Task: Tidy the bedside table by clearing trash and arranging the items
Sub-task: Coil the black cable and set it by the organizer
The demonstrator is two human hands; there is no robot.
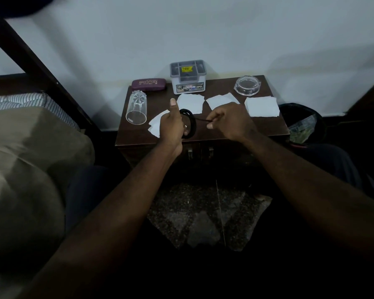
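Observation:
My left hand [172, 124] grips a coil of black cable [190, 124] above the front of the dark wooden bedside table [268, 126], thumb raised. My right hand [229, 120] pinches the cable's loose end, pulled taut from the coil. Several white paper pieces lie on the table: one [190, 102] behind the coil, one [221, 100] behind my right hand, one [262, 106] at the right, one [154, 125] partly under my left hand. A clear glass [136, 108] lies on its side at the left.
A maroon spectacle case [148, 84] and a grey-and-white organiser box [188, 77] stand at the back edge. A clear glass ashtray [247, 85] sits at the back right. A black bin [300, 124] stands right of the table. A bed with a pillow [30, 152] is left.

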